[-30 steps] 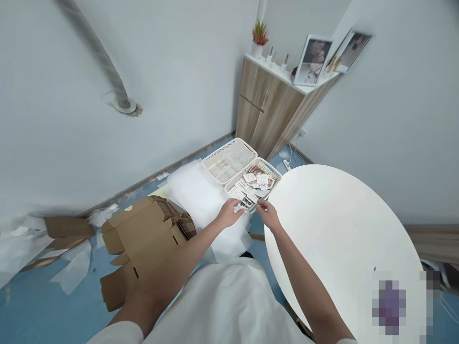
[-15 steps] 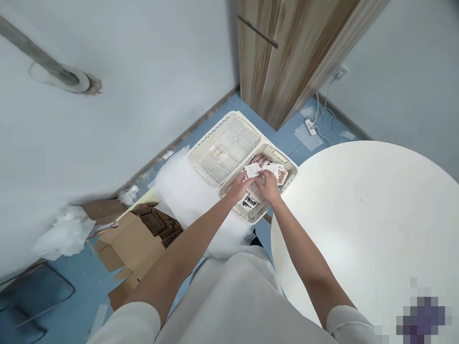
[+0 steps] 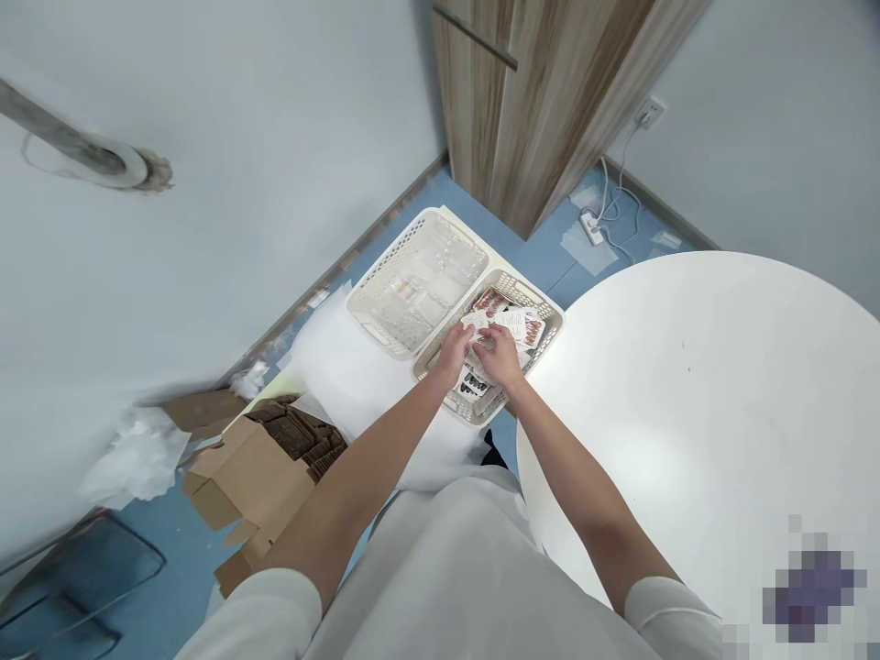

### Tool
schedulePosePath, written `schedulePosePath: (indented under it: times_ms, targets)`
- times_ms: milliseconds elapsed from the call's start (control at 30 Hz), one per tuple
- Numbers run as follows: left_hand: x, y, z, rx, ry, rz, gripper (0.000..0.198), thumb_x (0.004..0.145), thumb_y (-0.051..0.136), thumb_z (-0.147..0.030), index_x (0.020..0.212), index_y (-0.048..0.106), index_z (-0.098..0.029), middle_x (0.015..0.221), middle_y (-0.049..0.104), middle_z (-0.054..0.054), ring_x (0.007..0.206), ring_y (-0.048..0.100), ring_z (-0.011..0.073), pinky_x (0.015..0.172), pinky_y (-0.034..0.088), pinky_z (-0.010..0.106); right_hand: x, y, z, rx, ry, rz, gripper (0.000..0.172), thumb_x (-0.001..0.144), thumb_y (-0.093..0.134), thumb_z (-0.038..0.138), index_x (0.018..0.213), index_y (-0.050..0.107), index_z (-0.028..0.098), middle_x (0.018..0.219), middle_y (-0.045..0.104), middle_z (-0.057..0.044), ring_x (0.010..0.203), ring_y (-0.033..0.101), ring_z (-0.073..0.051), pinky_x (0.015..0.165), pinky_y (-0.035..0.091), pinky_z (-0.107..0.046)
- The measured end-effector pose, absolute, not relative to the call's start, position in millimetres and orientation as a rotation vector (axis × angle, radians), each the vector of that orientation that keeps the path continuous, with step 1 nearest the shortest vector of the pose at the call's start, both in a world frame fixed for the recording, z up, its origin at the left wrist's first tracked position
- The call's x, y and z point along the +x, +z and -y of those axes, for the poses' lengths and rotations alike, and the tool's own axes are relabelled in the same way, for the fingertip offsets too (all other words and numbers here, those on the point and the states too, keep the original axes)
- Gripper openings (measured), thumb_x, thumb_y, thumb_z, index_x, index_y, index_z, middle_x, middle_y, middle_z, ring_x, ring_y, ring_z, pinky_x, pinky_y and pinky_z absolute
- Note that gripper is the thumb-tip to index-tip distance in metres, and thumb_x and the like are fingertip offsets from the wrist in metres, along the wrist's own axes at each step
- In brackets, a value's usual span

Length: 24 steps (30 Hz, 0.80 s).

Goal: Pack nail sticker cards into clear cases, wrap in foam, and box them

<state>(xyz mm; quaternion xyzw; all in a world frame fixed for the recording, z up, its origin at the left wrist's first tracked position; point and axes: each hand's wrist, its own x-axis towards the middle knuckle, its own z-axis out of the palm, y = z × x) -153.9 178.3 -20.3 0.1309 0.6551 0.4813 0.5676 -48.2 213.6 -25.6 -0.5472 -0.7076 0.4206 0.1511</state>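
Note:
My left hand [image 3: 455, 354] is closed on the left edge of a small white printed card [image 3: 474, 321]. At the card's right edge, the bent fingers of my right hand [image 3: 501, 356] pinch it too. Both hands are over a cream perforated plastic basket [image 3: 555, 318]. Inside it lie several printed cards: one with reddish pictures [image 3: 492, 302], a white one with text and red shapes [image 3: 533, 330], and one with a row of dark shapes [image 3: 473, 385]. My hands hide the middle of the pile.
A second cream basket [image 3: 357, 307] with clear plastic packets [image 3: 412, 302] adjoins on the left. White foam wrap [image 3: 330, 357] lies before it, near opened cardboard boxes [image 3: 251, 463]. At right stands a round white table [image 3: 701, 412]. A wooden cabinet [image 3: 522, 119] and a power strip [image 3: 591, 228] are behind.
The view has shifted slightly. My hands have moved a little left with the card, which now sits lower between my fingers and is tilted differently.

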Motion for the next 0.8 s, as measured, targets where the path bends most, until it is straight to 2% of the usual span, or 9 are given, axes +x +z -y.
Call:
schedulePosePath:
  times_ms: [233,400,600,800]
  targets:
    - [-136,8,-156,0.28,1.197,-1.451,0.043,0.075,0.053,-0.044,0.109,0.046,-0.019,0.119,0.048,0.007,0.111,0.045,0.0198,0.083,0.041,0.029,-45,12,-180,-1.399,1.121,1.951,0.027,0.078,0.044,0.031,0.099,0.057,0.019,0.11,0.051,-0.007,0.107,0.046,-0.02,0.091,0.036,-0.037]
    - [-117,36,-122,0.349,1.323,-1.258,0.032,0.08,0.045,-0.044,0.098,0.05,-0.019,0.104,0.056,0.005,0.1,0.052,0.0162,0.083,0.042,0.027,-43,46,-140,-1.254,0.911,2.071,0.03,0.081,0.037,0.021,0.105,0.054,0.02,0.112,0.052,-0.008,0.103,0.047,-0.019,0.088,0.039,-0.035]
    - [-108,66,-61,0.291,1.417,-1.04,0.034,0.081,0.04,-0.047,0.091,0.051,-0.017,0.093,0.058,0.005,0.09,0.056,0.0149,0.078,0.043,0.027,-24,71,-81,-1.082,0.673,2.275,0.033,0.08,0.038,0.018,0.109,0.054,0.021,0.113,0.054,-0.007,0.107,0.045,-0.022,0.092,0.033,-0.042]
    - [-93,73,-1,0.296,1.4,-1.021,0.02,0.076,0.051,-0.037,0.078,0.05,-0.017,0.077,0.057,0.001,0.073,0.056,0.0108,0.067,0.043,0.023,14,84,-16,-1.068,0.566,2.346,0.032,0.079,0.041,0.019,0.108,0.054,0.022,0.114,0.056,-0.006,0.107,0.047,-0.02,0.095,0.03,-0.042]
